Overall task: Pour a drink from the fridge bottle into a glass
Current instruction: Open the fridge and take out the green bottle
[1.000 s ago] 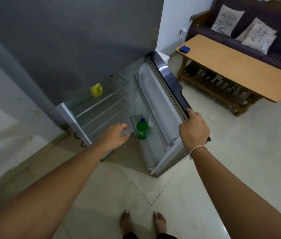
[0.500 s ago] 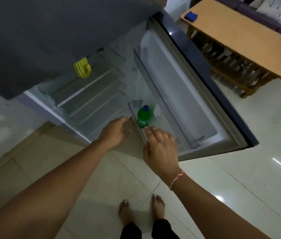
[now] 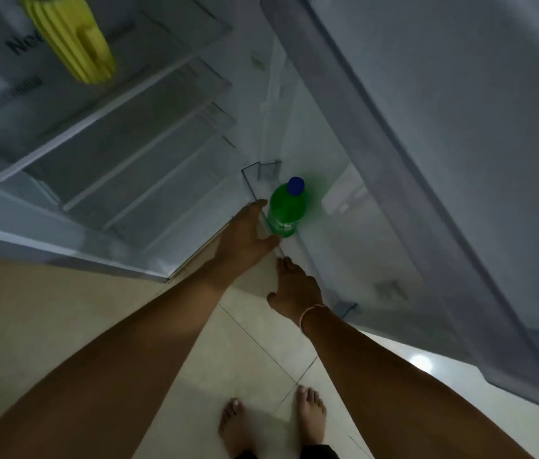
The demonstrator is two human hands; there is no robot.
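A green bottle (image 3: 284,210) with a blue cap stands upright in the clear bottom bin (image 3: 337,260) of the open fridge door. My left hand (image 3: 245,236) is right beside the bottle's lower left side. Its fingers and thumb are spread, and the thumb tip lies at the bottle's base. I cannot tell whether the hand is inside the bin wall or against it. My right hand (image 3: 294,286) is just below the bottle with its fingers straight, pointing at the bin's near edge and holding nothing. No glass is in view.
The open fridge door (image 3: 443,144) fills the right side. Bare glass shelves (image 3: 112,144) of the fridge lie to the left, with a yellow ribbed object (image 3: 72,38) at the top. Below are pale floor tiles (image 3: 62,309) and my bare feet (image 3: 274,422).
The view has dropped in close to the fridge. My left hand has moved right until it reaches the bottle. My right hand, off the door edge since a second ago, stays just below the bin.
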